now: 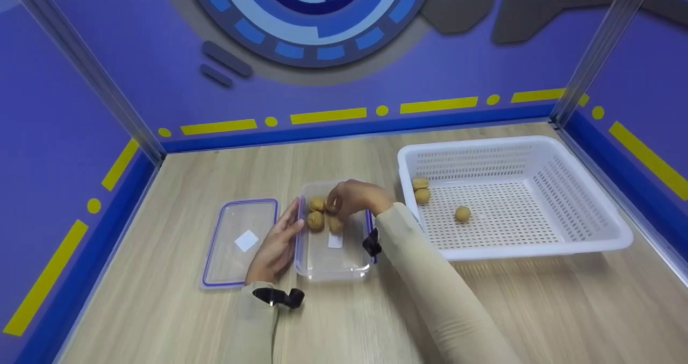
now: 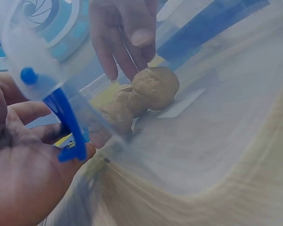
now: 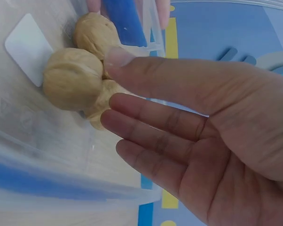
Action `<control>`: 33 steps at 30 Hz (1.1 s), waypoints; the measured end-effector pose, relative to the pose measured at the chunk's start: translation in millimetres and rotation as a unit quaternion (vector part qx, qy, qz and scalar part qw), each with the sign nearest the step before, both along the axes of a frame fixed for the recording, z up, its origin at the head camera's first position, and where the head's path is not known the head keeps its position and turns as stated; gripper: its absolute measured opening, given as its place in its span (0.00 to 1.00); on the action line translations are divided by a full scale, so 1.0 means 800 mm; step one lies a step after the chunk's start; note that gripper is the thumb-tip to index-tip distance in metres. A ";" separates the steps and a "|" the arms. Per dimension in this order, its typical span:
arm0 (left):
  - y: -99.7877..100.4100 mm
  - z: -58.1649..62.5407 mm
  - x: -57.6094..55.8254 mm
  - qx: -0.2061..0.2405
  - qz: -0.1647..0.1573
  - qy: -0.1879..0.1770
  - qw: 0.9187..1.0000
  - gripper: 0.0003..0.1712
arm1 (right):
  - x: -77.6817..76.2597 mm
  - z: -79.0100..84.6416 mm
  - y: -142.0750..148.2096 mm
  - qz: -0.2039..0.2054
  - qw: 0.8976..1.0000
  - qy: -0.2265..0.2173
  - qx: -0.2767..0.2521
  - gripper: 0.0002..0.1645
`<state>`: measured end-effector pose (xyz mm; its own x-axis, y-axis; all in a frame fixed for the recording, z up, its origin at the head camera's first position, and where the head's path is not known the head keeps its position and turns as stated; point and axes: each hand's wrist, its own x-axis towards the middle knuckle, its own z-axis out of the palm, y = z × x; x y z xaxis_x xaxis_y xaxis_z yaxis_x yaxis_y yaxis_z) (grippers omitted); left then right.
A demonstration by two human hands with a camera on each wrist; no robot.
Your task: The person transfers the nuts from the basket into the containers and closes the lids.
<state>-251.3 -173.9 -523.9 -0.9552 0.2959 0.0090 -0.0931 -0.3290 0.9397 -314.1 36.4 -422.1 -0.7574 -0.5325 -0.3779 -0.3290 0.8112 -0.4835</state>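
A clear plastic box with blue clips stands on the table, several walnuts gathered in its far part. My left hand rests along the box's left side, fingers extended and thumb near the rim. In the left wrist view, a blue clip hangs beside this hand. My right hand reaches over the walnuts. The right wrist view shows its fingers loosely extended, with the thumb tip close to a walnut; whether they touch cannot be told. A white label lies beside the nuts.
Left of the box lies a clear lid with a blue seal and a white sticker. A white perforated basket stands on the right, holding three walnuts. Purple panels enclose the table at the back and sides.
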 end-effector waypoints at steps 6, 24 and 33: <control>0.001 0.000 -0.001 0.008 -0.002 -0.003 1.000 0.41 | 0.000 0.010 0.006 0.000 1.000 -0.004 -0.013 0.29; 0.000 0.000 0.000 -0.003 0.008 -0.010 1.000 0.40 | -0.008 0.037 0.043 0.061 0.992 0.051 -0.098 0.35; 0.001 0.000 0.001 0.003 0.004 -0.015 1.000 0.40 | -0.011 0.046 0.066 0.056 0.988 0.068 -0.123 0.34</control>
<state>-250.7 -173.0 -523.7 -0.9576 0.2876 -0.0181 -0.1184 -0.3356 0.9345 -322.9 88.8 -385.2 -0.7238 -0.6787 -0.1244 -0.4856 0.6292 -0.6069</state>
